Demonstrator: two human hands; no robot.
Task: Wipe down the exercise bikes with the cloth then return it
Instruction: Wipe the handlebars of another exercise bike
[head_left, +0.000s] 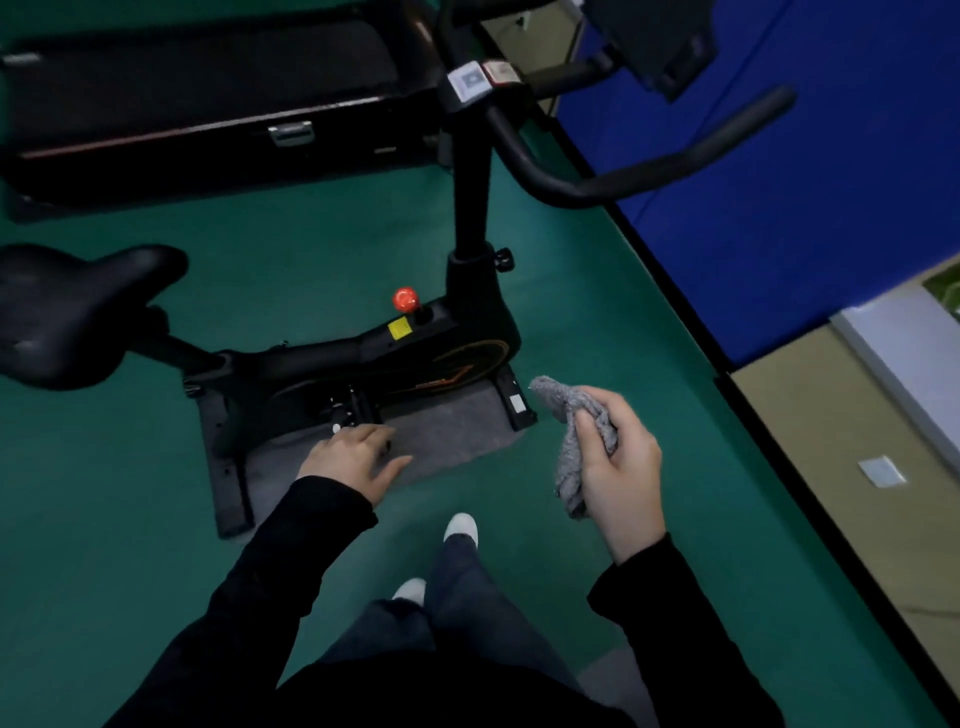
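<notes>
A black exercise bike (363, 358) stands on a grey mat (457, 426) in front of me, saddle (67, 306) at the left and curved handlebar (623, 176) at the upper right. A red knob (405, 300) sticks up from its frame. My right hand (618, 462) grips a crumpled grey cloth (571, 415), held in the air to the right of the bike's base, apart from it. My left hand (358, 457) hovers with relaxed, spread fingers near the pedal area, holding nothing.
A black treadmill (208, 104) lies behind the bike at the upper left. A blue padded wall (779, 208) and a beige wall (831, 441) run along the right. Green floor (130, 519) surrounds the bike. My feet (460, 527) are below the mat.
</notes>
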